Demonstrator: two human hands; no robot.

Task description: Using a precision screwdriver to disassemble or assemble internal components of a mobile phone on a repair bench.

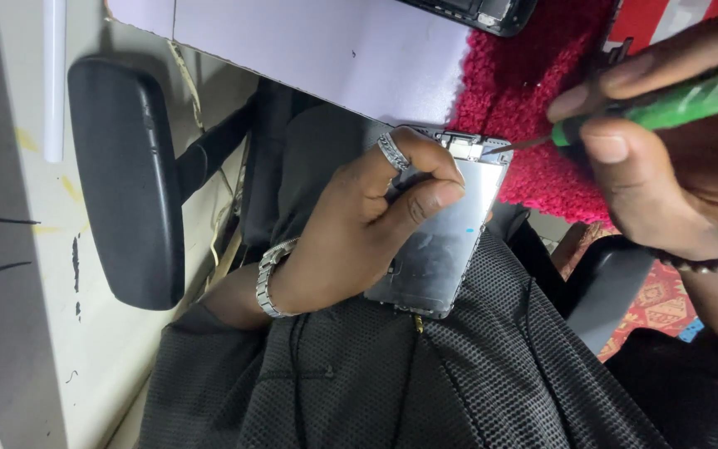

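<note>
From where I watched, my left hand (359, 229) was closed tight around a phone screen panel (450, 241), thumb pressed onto its glossy face and the fingers curled behind its left edge, a ring on one finger and a metal bracelet (269, 278) at the wrist. The panel sat just above my lap, tilted, its top edge pointing toward one o'clock and its bottom corner hanging free over the dark mesh fabric (425, 382) of my clothing. My right hand (658, 166) came in from three o'clock, pinched shut on a green-handled screwdriver (683, 104); its thin metal tip touched the panel's top edge, where small parts lined the frame. A beaded band circled that wrist. Between the two hands there was only a narrow gap, and the panel's right edge stood clear, with a red knitted cloth (525, 91) behind it at twelve to one o'clock. The cloth lay against the edge of a pale table top (317, 50) running across at eleven to twelve. Another dark phone (484, 12) showed partly at the frame's top, cut off. At nine o'clock a black chair armrest (126, 183) stood well apart from my left wrist, leaving open room beside the forearm. Below the panel, toward six o'clock, my lap offered the widest free stretch.
</note>
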